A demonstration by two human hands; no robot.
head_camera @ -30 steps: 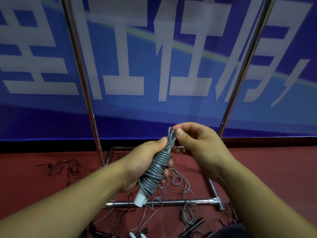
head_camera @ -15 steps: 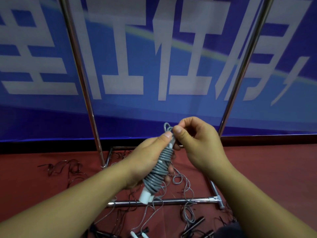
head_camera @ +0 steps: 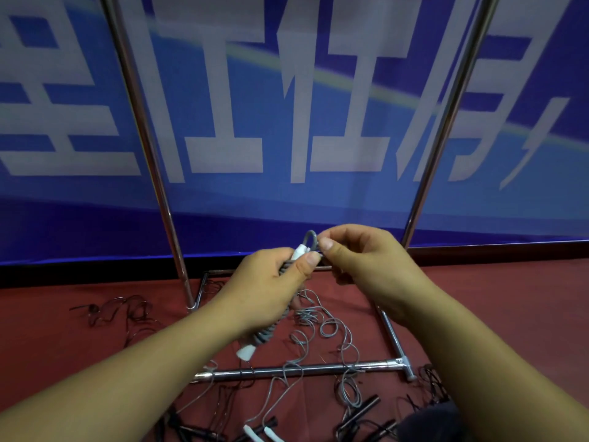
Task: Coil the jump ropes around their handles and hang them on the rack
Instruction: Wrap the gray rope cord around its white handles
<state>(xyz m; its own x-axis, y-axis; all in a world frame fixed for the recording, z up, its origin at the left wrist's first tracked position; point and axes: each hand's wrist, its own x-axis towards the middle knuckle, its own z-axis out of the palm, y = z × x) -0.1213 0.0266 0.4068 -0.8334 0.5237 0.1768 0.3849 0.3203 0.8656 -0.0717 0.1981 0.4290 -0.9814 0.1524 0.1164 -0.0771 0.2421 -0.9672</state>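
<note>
Ridged grey rope coil on white handles

Coiled rope: we saw grey cord wound tight around white handles, tilted, white ends poking out top and bottom, small grey loop at top.
Loose ropes: grey and black, tangled on the red floor, across the base bar.
Rack: chrome, two uprights, floor frame; nothing seen hanging.

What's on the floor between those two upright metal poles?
In the head view: loose grey rope and the rack's base bar, partly behind the hands.
</note>
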